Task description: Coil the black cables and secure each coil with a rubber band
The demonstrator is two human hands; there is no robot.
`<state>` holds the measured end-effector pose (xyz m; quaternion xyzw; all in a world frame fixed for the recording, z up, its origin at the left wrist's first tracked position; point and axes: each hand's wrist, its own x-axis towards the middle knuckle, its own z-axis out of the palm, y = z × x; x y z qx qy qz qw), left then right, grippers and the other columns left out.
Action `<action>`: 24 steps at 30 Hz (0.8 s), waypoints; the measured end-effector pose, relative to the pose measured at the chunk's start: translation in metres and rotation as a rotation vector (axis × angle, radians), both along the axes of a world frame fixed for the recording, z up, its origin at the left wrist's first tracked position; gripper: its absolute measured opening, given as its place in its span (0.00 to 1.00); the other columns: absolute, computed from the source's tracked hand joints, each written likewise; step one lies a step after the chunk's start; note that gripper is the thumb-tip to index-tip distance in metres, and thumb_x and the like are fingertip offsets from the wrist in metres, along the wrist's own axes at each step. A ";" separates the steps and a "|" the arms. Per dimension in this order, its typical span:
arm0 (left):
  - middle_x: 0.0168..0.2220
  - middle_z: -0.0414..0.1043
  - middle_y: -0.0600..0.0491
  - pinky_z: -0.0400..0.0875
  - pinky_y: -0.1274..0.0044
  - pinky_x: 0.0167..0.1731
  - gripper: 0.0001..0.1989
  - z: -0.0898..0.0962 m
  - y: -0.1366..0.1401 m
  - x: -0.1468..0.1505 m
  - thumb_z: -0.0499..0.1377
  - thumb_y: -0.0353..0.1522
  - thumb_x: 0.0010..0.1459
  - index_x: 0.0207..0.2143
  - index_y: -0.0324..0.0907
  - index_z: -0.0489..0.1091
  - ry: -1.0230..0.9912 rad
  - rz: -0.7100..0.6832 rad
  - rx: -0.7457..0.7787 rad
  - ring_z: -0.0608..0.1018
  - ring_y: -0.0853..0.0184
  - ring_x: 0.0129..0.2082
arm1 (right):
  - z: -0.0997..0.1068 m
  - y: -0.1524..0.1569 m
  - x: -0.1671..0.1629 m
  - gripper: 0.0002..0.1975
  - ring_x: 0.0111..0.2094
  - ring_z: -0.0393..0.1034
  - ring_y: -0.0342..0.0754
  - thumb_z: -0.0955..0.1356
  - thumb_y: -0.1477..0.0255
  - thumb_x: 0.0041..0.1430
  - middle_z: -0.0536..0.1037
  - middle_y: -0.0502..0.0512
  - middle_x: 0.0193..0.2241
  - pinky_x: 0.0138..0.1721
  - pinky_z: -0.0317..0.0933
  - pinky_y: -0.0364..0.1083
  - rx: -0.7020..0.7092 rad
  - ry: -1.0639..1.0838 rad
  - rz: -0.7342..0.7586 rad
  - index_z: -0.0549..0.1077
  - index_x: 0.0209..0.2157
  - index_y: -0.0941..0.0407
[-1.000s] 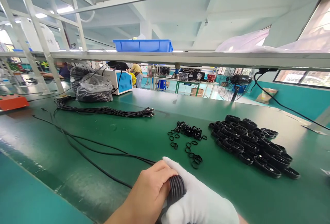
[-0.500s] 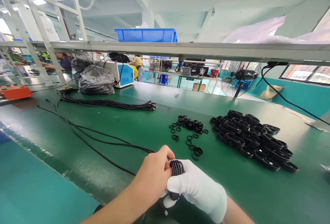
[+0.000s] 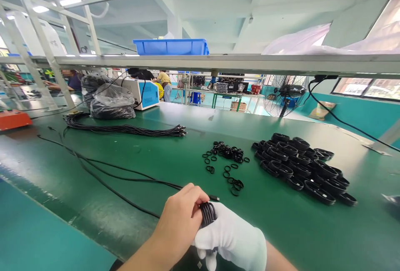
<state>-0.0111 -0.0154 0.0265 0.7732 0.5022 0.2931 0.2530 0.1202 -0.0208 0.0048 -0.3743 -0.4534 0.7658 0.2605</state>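
Note:
A black cable [image 3: 208, 214], wound into a tight coil, is held between my two hands near the table's front edge. My bare left hand [image 3: 180, 217] is closed on the coil's left side, its fingertips bent over the top. White-gloved, my right hand [image 3: 229, 234] grips the coil from the right with the thumb across its front. A cable plug [image 3: 215, 198] sticks out just beyond my left fingers. Loose black cable lengths [image 3: 125, 174] run over the table from the left toward my left hand. The coil's lower part is mostly hidden by the glove.
Small black rings [image 3: 229, 151] lie scattered beyond my hands. To the right is a heap of coiled cables [image 3: 300, 165]. A bundle of straight cables [image 3: 131, 129] lies at the back left, near plastic bags [image 3: 112, 100] and a blue-white machine [image 3: 146, 93]. A shelf [image 3: 187, 61] spans overhead.
The cable plug now shows beyond my left fingers. My left hand has shifted slightly over the coil, while the right keeps its grip. The whole view has shifted a little.

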 end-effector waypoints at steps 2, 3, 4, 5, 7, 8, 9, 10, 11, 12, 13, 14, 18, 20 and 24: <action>0.29 0.69 0.57 0.63 0.79 0.28 0.14 -0.003 -0.002 -0.002 0.49 0.20 0.49 0.30 0.44 0.69 -0.011 -0.007 0.005 0.71 0.70 0.28 | 0.002 -0.001 0.000 0.02 0.14 0.65 0.40 0.66 0.81 0.36 0.69 0.51 0.15 0.15 0.61 0.37 -0.003 -0.022 0.007 0.71 0.18 0.63; 0.30 0.69 0.56 0.64 0.79 0.29 0.15 -0.004 -0.002 -0.003 0.48 0.20 0.50 0.31 0.44 0.70 -0.017 -0.016 0.012 0.72 0.70 0.29 | 0.003 -0.001 0.000 0.02 0.15 0.65 0.40 0.66 0.81 0.36 0.70 0.51 0.16 0.15 0.61 0.37 0.002 -0.035 0.015 0.71 0.19 0.63; 0.31 0.69 0.56 0.64 0.79 0.30 0.15 -0.006 -0.002 -0.004 0.48 0.19 0.50 0.31 0.44 0.70 -0.025 -0.023 0.020 0.72 0.70 0.30 | 0.003 -0.001 0.001 0.02 0.15 0.65 0.40 0.67 0.81 0.36 0.70 0.51 0.16 0.16 0.61 0.37 0.013 -0.045 0.023 0.71 0.19 0.63; 0.31 0.69 0.55 0.65 0.79 0.31 0.16 -0.007 -0.002 -0.005 0.48 0.19 0.50 0.32 0.43 0.70 -0.034 -0.031 0.028 0.72 0.70 0.30 | 0.003 -0.001 0.001 0.02 0.15 0.66 0.39 0.67 0.81 0.36 0.71 0.51 0.17 0.16 0.61 0.36 0.029 -0.050 0.031 0.71 0.19 0.63; 0.30 0.69 0.56 0.65 0.80 0.30 0.15 -0.009 0.000 -0.006 0.48 0.19 0.49 0.31 0.43 0.70 -0.058 -0.049 0.033 0.72 0.71 0.29 | 0.002 0.000 0.002 0.02 0.16 0.65 0.39 0.68 0.80 0.36 0.70 0.51 0.18 0.17 0.61 0.36 0.055 -0.052 0.045 0.70 0.19 0.63; 0.29 0.68 0.56 0.64 0.80 0.29 0.15 -0.010 0.001 -0.006 0.49 0.19 0.49 0.30 0.43 0.69 -0.071 -0.059 0.028 0.72 0.71 0.28 | 0.001 0.000 0.003 0.02 0.17 0.65 0.39 0.68 0.80 0.36 0.70 0.50 0.18 0.17 0.61 0.36 0.066 -0.052 0.050 0.70 0.18 0.62; 0.28 0.68 0.57 0.64 0.81 0.28 0.14 -0.011 0.002 -0.006 0.49 0.19 0.48 0.29 0.43 0.69 -0.083 -0.069 0.020 0.71 0.71 0.27 | 0.000 0.001 0.003 0.03 0.17 0.65 0.39 0.69 0.80 0.35 0.70 0.50 0.17 0.17 0.61 0.36 0.072 -0.052 0.055 0.70 0.18 0.62; 0.27 0.67 0.57 0.63 0.81 0.26 0.14 -0.012 0.003 -0.007 0.49 0.19 0.48 0.28 0.43 0.69 -0.094 -0.077 0.010 0.71 0.71 0.26 | 0.000 0.001 0.003 0.03 0.16 0.65 0.39 0.69 0.80 0.35 0.70 0.50 0.17 0.17 0.61 0.36 0.072 -0.057 0.057 0.70 0.18 0.62; 0.27 0.67 0.57 0.63 0.81 0.25 0.13 -0.013 0.003 -0.007 0.50 0.19 0.48 0.27 0.43 0.69 -0.105 -0.081 0.001 0.70 0.72 0.26 | 0.000 0.001 0.003 0.02 0.16 0.65 0.39 0.68 0.80 0.36 0.70 0.50 0.17 0.17 0.61 0.36 0.070 -0.066 0.058 0.70 0.18 0.62; 0.26 0.66 0.57 0.62 0.81 0.25 0.13 -0.014 0.004 -0.007 0.50 0.19 0.48 0.27 0.43 0.69 -0.118 -0.078 -0.006 0.70 0.72 0.25 | 0.001 0.001 0.003 0.02 0.16 0.65 0.39 0.68 0.80 0.36 0.70 0.50 0.17 0.17 0.60 0.36 0.066 -0.076 0.055 0.70 0.18 0.62; 0.26 0.66 0.57 0.62 0.81 0.24 0.13 -0.016 0.005 -0.006 0.50 0.19 0.48 0.26 0.43 0.70 -0.133 -0.069 -0.008 0.70 0.72 0.25 | 0.002 0.001 0.002 0.01 0.15 0.65 0.39 0.68 0.80 0.36 0.70 0.50 0.16 0.16 0.60 0.36 0.061 -0.082 0.049 0.70 0.18 0.63; 0.26 0.66 0.57 0.61 0.81 0.25 0.13 -0.017 0.005 -0.006 0.50 0.20 0.48 0.26 0.43 0.70 -0.151 -0.057 -0.005 0.69 0.72 0.25 | 0.004 0.000 0.002 0.01 0.15 0.65 0.38 0.67 0.80 0.36 0.70 0.50 0.16 0.16 0.59 0.36 0.055 -0.088 0.041 0.70 0.17 0.63; 0.25 0.66 0.57 0.61 0.80 0.26 0.12 -0.018 0.008 -0.002 0.50 0.21 0.49 0.26 0.43 0.70 -0.168 -0.029 -0.031 0.69 0.71 0.25 | 0.010 -0.001 -0.002 0.01 0.12 0.62 0.38 0.65 0.79 0.35 0.68 0.50 0.13 0.12 0.56 0.36 0.010 -0.093 -0.012 0.68 0.16 0.62; 0.26 0.66 0.58 0.61 0.80 0.26 0.10 -0.014 0.012 -0.002 0.52 0.23 0.49 0.28 0.43 0.71 -0.152 -0.041 -0.083 0.67 0.72 0.25 | 0.011 0.000 -0.002 0.02 0.11 0.61 0.38 0.66 0.77 0.35 0.67 0.50 0.11 0.12 0.56 0.36 -0.044 -0.074 -0.048 0.68 0.17 0.62; 0.26 0.65 0.59 0.62 0.80 0.26 0.12 -0.004 0.031 -0.013 0.56 0.28 0.49 0.38 0.45 0.71 -0.154 -0.113 -0.232 0.67 0.72 0.25 | 0.009 0.003 0.002 0.08 0.13 0.65 0.41 0.67 0.75 0.33 0.69 0.51 0.13 0.15 0.60 0.39 -0.117 0.015 -0.129 0.68 0.22 0.62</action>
